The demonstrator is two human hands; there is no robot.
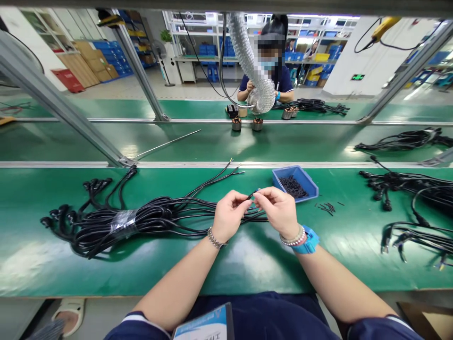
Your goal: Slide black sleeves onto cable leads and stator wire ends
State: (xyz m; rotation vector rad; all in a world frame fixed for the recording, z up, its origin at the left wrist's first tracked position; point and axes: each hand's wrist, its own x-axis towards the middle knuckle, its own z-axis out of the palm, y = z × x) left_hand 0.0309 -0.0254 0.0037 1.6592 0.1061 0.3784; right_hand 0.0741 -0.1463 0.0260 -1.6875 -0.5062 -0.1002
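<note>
Over the green bench, both my hands meet at the end of a black cable [250, 195]. My left hand [229, 213] is closed, pinching the cable just behind its tip. My right hand [279, 208] pinches the thin coloured wires at that tip; whether a small sleeve is between its fingers is too small to tell. A bundle of black cables [152, 218], wrapped with clear film [123, 223], lies to the left, its plugs at the far left and its loose ends running under my hands. Behind my right hand stands a blue bin [311, 192] of short black tubes [292, 186].
Several loose black tubes [327, 208] lie right of the bin. More black cables [421, 189] cover the bench's right end. A metal rail [212, 165] borders the back edge. Beyond it are copper-wound motor parts [257, 124], a silver duct [247, 56] and a seated co-worker [283, 78].
</note>
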